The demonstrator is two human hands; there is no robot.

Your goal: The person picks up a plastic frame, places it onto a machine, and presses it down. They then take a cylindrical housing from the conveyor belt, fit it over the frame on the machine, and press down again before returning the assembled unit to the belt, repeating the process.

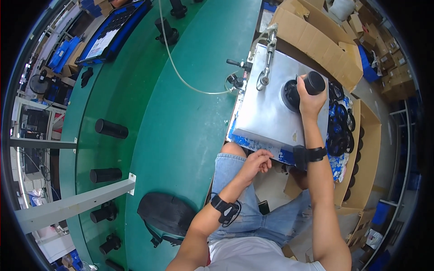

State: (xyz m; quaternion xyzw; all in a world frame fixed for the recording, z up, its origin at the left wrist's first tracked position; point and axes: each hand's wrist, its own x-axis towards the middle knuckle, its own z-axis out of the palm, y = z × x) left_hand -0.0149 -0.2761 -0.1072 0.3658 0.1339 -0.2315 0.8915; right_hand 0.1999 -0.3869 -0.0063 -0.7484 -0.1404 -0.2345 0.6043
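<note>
My right hand [312, 103] is wrapped round a black cylindrical part [315, 82], near the right side of a silver metal box [266, 115]. Under and beside my fingers a round black fitting [290, 95] sits on the box top; whether the cylinder is joined to it I cannot tell. My left hand [259, 163] holds nothing and hovers by my knee at the box's near edge, its fingers loosely bent and apart. Behind the fitting, a metal lever clamp [264, 79] stands on the box. A black-handled valve [238, 64] is on its left side.
Black rings [338, 128] lie right of the box, beside an open carton [370, 153]. A clear hose [181, 77] crosses the green bench [167, 131]. Black cylinders [111, 128] stand along the green belt at left. A black bag [166, 212] lies near me. Another carton [316, 40] is behind.
</note>
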